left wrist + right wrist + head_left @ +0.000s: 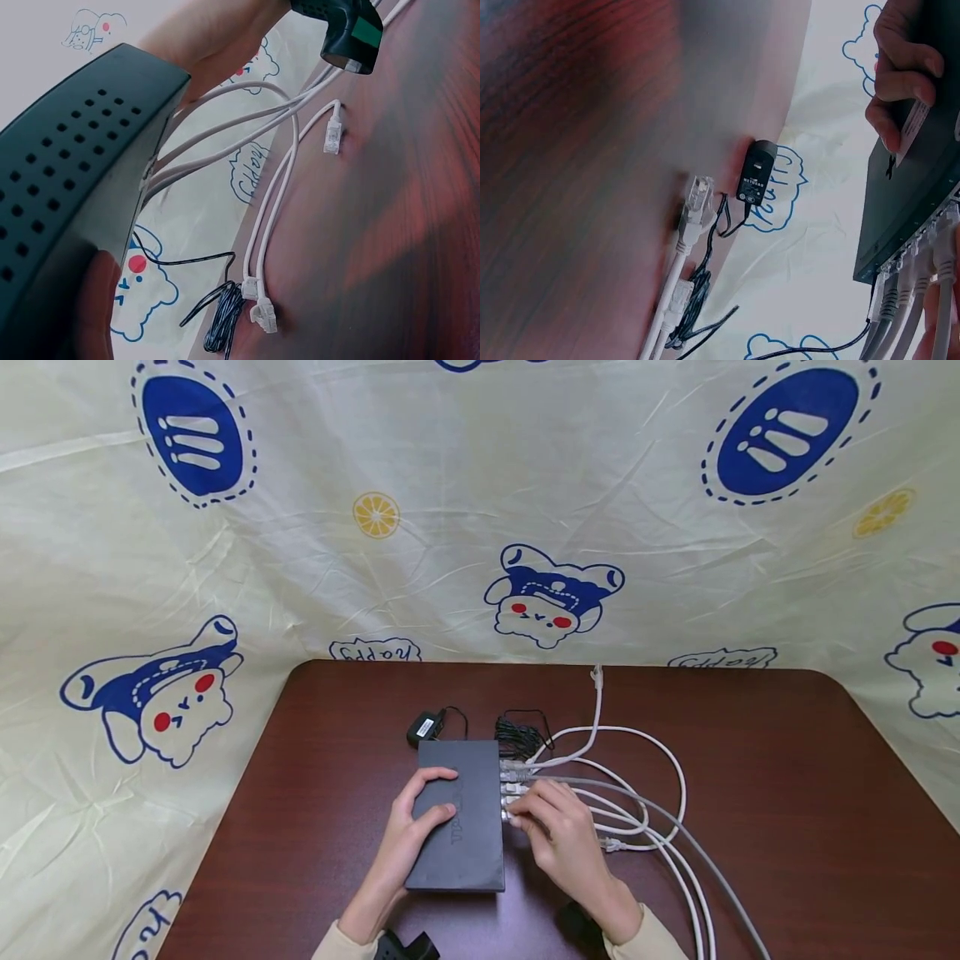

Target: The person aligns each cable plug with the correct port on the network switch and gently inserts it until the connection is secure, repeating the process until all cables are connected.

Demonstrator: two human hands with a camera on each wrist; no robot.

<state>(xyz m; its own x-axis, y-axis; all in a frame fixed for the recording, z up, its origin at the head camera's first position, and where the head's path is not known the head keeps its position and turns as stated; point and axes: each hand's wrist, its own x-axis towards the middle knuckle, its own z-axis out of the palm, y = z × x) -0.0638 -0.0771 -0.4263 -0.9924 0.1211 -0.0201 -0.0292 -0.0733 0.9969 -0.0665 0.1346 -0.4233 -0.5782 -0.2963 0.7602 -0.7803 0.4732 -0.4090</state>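
Observation:
A dark grey network switch [472, 860] is held up off the table, its ports facing right. My left hand [408, 831] grips it from the left side, and the right wrist view shows that hand's fingers [911, 86] curled against the underside beside a label. Several white network cables [686, 872] and a grey network cable [723, 881] run from the port side. At the ports, my right hand [558, 839] pinches the plug of a white network cable with thumb and fingertips. Whether that plug is fully seated cannot be seen. The fingers partly hide the lower ports.
Behind the switch lie a black power adapter [426, 728] and its bundled black cord [517, 739]. Loose white cable plugs lie on the brown table [322, 793], one plug [597, 675] at the far edge and another plug [612, 844] right of the right hand.

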